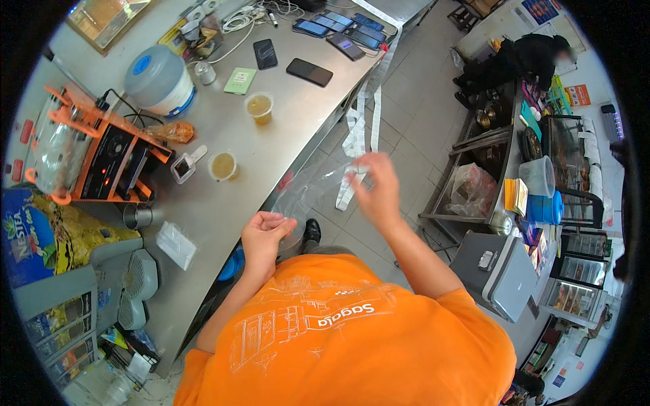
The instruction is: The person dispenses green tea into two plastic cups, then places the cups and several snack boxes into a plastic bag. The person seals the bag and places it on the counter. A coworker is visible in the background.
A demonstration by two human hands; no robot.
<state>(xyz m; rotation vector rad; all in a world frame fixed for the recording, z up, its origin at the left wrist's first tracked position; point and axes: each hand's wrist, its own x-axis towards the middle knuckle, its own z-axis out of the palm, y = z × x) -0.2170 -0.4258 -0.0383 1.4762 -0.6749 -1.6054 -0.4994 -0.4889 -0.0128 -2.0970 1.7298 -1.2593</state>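
Observation:
A clear plastic bag (310,193) stretches between my two hands, off the edge of the steel counter. My left hand (264,236) pinches its near end between thumb and fingers. Raised to the right, my right hand (376,185) is at the bag's far end, its fingertips blurred; its grip is unclear. On the counter left of the bag stand a plastic cup of yellowish drink (223,166) and another such cup (258,107) farther up. A clear packet of plastic film or bags (176,245) lies on the counter to the left of my left hand.
The steel counter (203,213) holds an orange-framed appliance (104,157), a water jug (160,78), a scoop (187,163) and several phones (310,72). A paper strip (376,122) trails to the floor. Across the aisle are a grey case (490,271) and a person in dark clothes (528,61).

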